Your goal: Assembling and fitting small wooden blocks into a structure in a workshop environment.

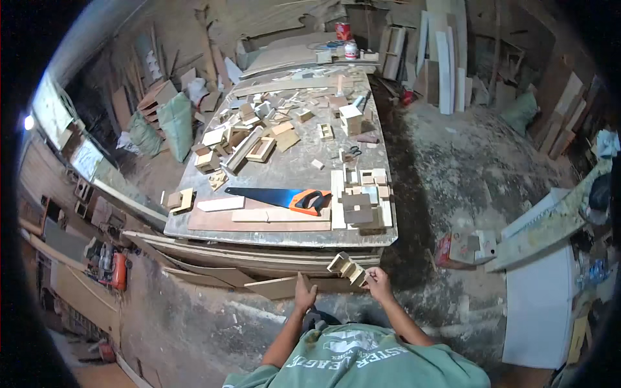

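Between the fingers and thumb of my right hand (pixel 378 284) is a small wooden box frame (pixel 347 269) with open compartments. It is tilted in front of the table's near edge. My left hand (pixel 305 293) is apart from it, fingers stretched forward and nothing visible in them, next to a leaning brown board (pixel 275 288). On the worktable (pixel 272 176) beyond lies a handsaw (pixel 278 198) with a dark blade and an orange-and-black handle. Several small wooden box pieces (pixel 358 210) stand grouped at the table's near right corner.
Scissors (pixel 352 151), a hollow wooden frame (pixel 261 149) and many offcuts are spread over the table. Stacked boards (pixel 252 253) sit below its near edge. A carton (pixel 462 249) and a large white panel (pixel 539 304) stand to the right, green sacks (pixel 174 126) at the left.
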The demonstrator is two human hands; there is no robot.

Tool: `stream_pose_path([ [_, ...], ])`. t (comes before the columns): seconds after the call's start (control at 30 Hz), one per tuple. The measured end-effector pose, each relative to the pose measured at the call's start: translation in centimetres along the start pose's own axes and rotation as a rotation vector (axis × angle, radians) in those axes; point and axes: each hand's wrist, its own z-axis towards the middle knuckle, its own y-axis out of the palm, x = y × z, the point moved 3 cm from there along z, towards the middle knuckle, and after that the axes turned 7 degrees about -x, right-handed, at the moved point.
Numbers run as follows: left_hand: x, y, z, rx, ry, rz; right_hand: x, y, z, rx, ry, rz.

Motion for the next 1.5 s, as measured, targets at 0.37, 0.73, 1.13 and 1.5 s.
stream_pose_path([
  [0.37,10.9,-0.4,2.6,-0.541,-0.137,-0.876,-1.9,3.8,6.2,-0.164,0.029,0.19],
  [0.73,15.5,-4.0,9.1,-0.099,-0.044,-1.038,-9.9,8.6,11.2,-0.292,0.096,0.177],
  [1.13,13.9,-14.0,16.2,0.314,-0.038,-0.39,-14.4,6.3,14.5,-0.463,0.158,-0.028],
  [1.5,16.4,-18.4,35.1,0.522,-0.015,0.155,-22.6,-4.2,21.5,-0.189,-0.192,-0.193],
])
